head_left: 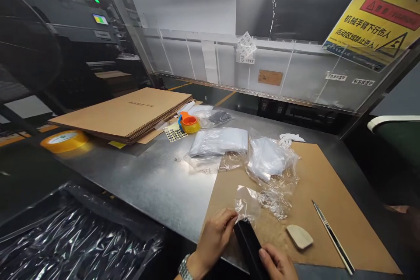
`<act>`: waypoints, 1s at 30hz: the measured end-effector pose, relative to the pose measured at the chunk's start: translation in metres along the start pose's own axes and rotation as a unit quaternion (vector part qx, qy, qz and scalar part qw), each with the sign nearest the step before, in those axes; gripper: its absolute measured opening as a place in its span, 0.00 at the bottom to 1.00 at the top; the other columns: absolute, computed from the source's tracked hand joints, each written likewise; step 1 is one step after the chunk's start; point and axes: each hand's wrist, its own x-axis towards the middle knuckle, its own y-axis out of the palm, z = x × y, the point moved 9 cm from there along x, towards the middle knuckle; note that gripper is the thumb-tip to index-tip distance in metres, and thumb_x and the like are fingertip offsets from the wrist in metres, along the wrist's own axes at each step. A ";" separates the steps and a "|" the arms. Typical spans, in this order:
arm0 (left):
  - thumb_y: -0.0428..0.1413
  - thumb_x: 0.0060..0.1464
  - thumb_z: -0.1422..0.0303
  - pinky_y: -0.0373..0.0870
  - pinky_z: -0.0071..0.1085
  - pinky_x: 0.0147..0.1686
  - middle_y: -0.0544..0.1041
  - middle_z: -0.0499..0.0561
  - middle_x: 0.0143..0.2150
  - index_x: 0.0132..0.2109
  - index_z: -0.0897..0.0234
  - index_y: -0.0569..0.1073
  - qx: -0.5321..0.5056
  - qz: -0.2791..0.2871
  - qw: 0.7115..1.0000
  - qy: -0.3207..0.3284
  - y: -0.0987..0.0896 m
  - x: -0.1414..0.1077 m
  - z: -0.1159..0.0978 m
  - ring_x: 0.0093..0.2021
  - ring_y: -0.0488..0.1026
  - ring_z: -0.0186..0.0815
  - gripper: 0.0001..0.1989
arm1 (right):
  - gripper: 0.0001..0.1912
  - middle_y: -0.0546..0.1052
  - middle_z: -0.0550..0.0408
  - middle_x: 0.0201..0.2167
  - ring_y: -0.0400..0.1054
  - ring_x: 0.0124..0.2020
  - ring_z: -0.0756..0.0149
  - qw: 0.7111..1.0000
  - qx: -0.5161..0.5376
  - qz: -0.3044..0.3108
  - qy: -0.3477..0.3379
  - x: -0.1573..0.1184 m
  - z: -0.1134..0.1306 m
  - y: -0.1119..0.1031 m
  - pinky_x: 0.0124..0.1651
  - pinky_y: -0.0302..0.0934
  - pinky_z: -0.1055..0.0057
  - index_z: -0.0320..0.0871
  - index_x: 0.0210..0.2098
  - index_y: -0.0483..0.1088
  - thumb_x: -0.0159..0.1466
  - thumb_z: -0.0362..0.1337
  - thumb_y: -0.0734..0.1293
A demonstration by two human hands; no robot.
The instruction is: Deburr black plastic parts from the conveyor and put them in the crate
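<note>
My right hand (277, 263) grips a long, narrow black piece (249, 247) near its lower end, at the bottom edge of the view. The far end of the piece points up and to the left. My left hand (215, 234), with a metal watch on the wrist, is closed in a pinch beside that far end. Its fingertips are on a piece of clear plastic film (246, 201). More crumpled clear film (274, 203) lies just beyond. Right of the black piece, a beige rounded block (299, 237) rests on a cardboard sheet (344, 218).
A pen-like tool (333, 236) lies on the cardboard. Behind are bagged white sheets (218, 141), another plastic bag (269, 157), white gloves (290, 138), a tape dispenser (190, 123), stacked cardboard (121, 111) and a yellow tape roll (64, 140). A bin lined in black plastic (78, 232) stands lower left.
</note>
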 end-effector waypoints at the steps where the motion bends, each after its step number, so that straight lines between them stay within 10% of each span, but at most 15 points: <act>1: 0.46 0.61 0.69 0.70 0.26 0.33 0.76 0.48 0.32 0.38 0.59 0.72 -0.004 0.009 1.000 0.003 0.001 -0.002 0.000 0.33 0.74 0.33 0.10 | 0.32 0.70 0.56 0.20 0.64 0.23 0.68 1.000 -0.015 -0.011 0.003 0.000 -0.002 -0.004 0.26 0.54 0.75 0.43 0.26 0.69 0.62 0.60 0.49; 9: 0.44 0.61 0.71 0.69 0.29 0.29 0.74 0.52 0.30 0.39 0.63 0.70 0.030 -0.018 0.999 0.028 0.025 -0.023 -0.012 0.31 0.72 0.36 0.10 | 0.23 0.77 0.47 0.23 0.72 0.26 0.54 0.984 -0.145 -0.101 0.011 -0.008 0.010 -0.010 0.27 0.55 0.69 0.48 0.34 0.72 0.64 0.54 0.53; 17: 0.45 0.59 0.76 0.65 0.28 0.25 0.71 0.51 0.27 0.41 0.63 0.71 0.057 -0.026 0.993 0.105 0.014 -0.032 -0.030 0.28 0.69 0.35 0.10 | 0.24 0.77 0.54 0.24 0.73 0.26 0.65 0.989 -0.134 -0.068 -0.016 0.013 0.031 -0.024 0.26 0.58 0.76 0.44 0.33 0.69 0.68 0.48 0.47; 23: 0.46 0.57 0.77 0.67 0.30 0.28 0.74 0.54 0.31 0.45 0.65 0.69 0.046 -0.008 0.981 0.187 0.012 -0.034 -0.060 0.31 0.70 0.37 0.11 | 0.19 0.79 0.47 0.27 0.74 0.31 0.53 0.974 -0.224 -0.040 -0.002 0.016 0.066 -0.019 0.28 0.57 0.69 0.40 0.52 0.62 0.66 0.37 0.51; 30: 0.44 0.60 0.73 0.65 0.30 0.30 0.73 0.50 0.31 0.35 0.62 0.69 0.061 0.068 0.995 0.039 -0.021 0.001 -0.052 0.32 0.70 0.35 0.10 | 0.14 0.77 0.49 0.26 0.72 0.30 0.58 0.944 -0.318 0.029 -0.081 0.033 0.130 -0.044 0.27 0.48 0.72 0.44 0.28 0.69 0.65 0.36 0.55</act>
